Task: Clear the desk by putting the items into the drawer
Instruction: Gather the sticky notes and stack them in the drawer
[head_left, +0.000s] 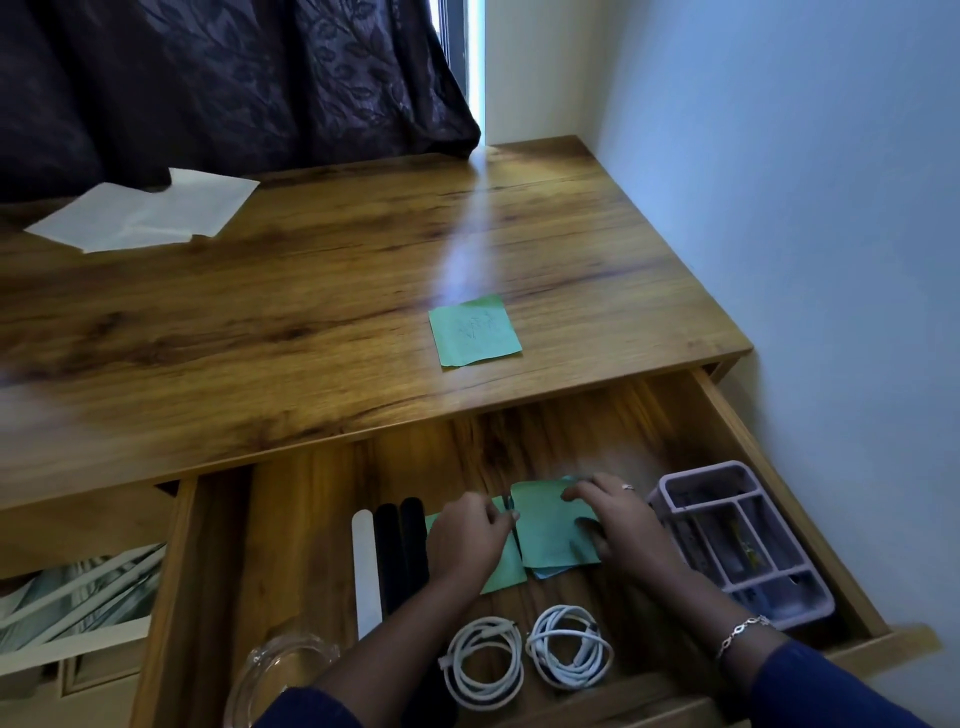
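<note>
Partly covered green notes (546, 538), right hand (621, 522) holding, left hand (467, 538) perhaps pinching

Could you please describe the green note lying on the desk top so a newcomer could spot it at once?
Start at the wooden desk. On its top, behind the open drawer, lies one square green note with faint writing. Unlike the green notes down in the drawer, it lies alone on bare wood, and the white paper sits far left.

Honey-brown with dark grain on the wooden tabletop (260, 322), pale green with scribbles on the square paper note (475, 331), deep purple with a leaf pattern on the fabric curtain (208, 78), lilac on the plastic compartment tray (802, 608).
</note>
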